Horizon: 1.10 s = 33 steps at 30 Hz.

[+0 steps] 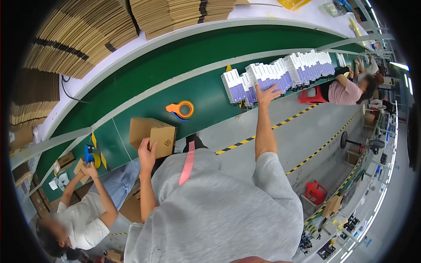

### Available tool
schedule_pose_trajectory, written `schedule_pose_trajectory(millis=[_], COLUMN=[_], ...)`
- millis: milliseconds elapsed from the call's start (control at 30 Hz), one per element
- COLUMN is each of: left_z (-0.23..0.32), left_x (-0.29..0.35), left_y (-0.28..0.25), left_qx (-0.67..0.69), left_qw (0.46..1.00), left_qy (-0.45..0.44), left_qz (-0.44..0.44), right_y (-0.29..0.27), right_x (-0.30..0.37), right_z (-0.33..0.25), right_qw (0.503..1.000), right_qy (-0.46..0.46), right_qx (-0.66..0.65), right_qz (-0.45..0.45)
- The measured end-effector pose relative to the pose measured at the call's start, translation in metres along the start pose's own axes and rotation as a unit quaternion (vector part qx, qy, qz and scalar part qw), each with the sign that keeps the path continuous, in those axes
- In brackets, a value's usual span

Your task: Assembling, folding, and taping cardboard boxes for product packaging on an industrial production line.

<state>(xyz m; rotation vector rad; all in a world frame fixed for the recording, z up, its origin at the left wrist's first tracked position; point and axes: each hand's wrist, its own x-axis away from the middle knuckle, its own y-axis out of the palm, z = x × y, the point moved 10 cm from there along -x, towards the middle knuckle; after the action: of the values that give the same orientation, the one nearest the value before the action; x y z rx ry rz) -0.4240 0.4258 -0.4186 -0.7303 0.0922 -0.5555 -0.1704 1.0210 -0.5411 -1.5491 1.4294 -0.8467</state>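
Left hand (pixel 148 149) grips carton (pixel 163 142) by its edge; right hand (pixel 266 94) splayed, small boxes (pixel 280 74) under its fingers. Probably best: steady carton, press boxes evenly, avoid toppling.

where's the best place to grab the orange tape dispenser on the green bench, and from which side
Probably the round right end of the tape dispenser, from above and the right: its rim is curved and unobstructed, while the narrow snout points left.
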Motion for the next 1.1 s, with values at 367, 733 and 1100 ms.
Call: schedule_pose_trajectory(millis=[367, 733, 1100], left_z=[-0.050, -0.076, -0.192], left_x=[0.011, 0.008, -0.008], left_y=[0.017, 0.086, -0.039], left_qx=[0.063, -0.002, -0.086], left_qw=[0.995, 0.991, 0.977], left_qy=[-0.076, -0.097, -0.141], left_qz=[0.000, -0.096, 0.134], right_y=[-0.012, -0.001, -0.008], right_x=[-0.015, -0.021, -0.023], right_z=[-0.047, -0.099, -0.125], right_qw=[0.986, 0.937, 0.927], right_qy=[-0.146, -0.243, -0.303], right_qx=[0.081, 0.241, 0.170], right_qz=[-0.020, -0.071, -0.142])
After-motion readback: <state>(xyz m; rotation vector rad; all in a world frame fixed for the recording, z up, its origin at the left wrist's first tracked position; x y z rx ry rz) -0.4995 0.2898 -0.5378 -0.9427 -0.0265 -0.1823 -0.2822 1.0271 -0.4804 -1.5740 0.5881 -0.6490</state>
